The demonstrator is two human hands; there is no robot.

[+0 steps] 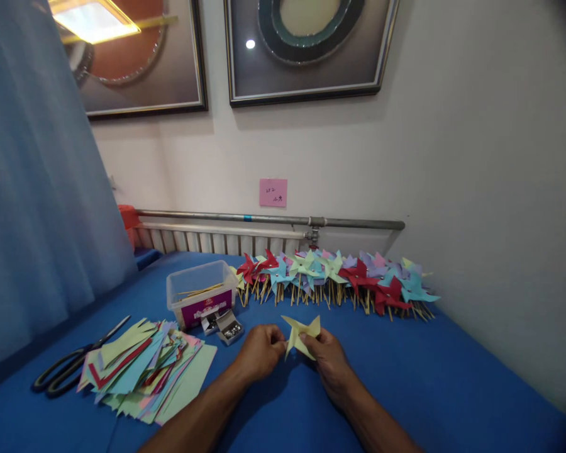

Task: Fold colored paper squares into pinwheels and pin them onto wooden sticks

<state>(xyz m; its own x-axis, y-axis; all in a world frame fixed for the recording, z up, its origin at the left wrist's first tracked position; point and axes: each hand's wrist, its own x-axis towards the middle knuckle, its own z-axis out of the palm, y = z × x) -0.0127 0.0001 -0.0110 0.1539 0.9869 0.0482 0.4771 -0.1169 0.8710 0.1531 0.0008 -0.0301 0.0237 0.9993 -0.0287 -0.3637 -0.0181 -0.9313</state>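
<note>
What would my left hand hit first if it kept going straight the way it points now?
Probably the pale yellow folded paper pinwheel that the left hand already pinches; beyond it, likely the right hand, though depth is unclear.

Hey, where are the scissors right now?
The scissors lie at the far left of the blue table in the head view, just left of the stack of coloured paper.

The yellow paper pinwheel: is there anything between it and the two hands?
Nothing visible. The left hand and the right hand both pinch the yellow paper pinwheel directly, above the blue table. The small box of pins lies apart, to the left.
</note>
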